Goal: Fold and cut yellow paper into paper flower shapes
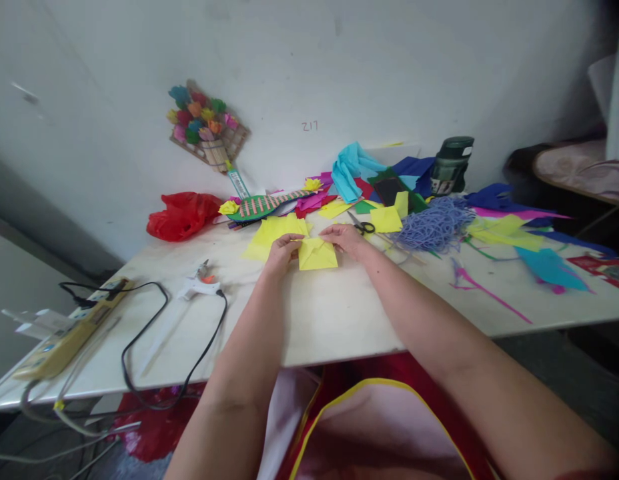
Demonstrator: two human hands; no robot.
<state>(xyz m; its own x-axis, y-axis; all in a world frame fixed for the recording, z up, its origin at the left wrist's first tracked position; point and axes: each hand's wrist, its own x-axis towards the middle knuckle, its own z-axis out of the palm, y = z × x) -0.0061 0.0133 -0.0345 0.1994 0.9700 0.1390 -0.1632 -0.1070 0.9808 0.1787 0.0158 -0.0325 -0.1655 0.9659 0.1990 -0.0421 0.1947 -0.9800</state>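
Here, both hands are pinching a folded yellow paper square (317,255) lying flat on the white table (339,313): left hand (283,251) fingers closing on its left top corner, right hand (345,237) fingers gripping the right top edge. Scissors (362,227) are lying just beyond.

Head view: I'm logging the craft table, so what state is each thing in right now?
yellow paper: partly folded, flat on the table, pinched at its top corners.
left hand: gripping the paper.
right hand: gripping the paper.
scissors: lying down, blades look shut.
glue gun: lying down, cord attached.
red bag: crumpled.
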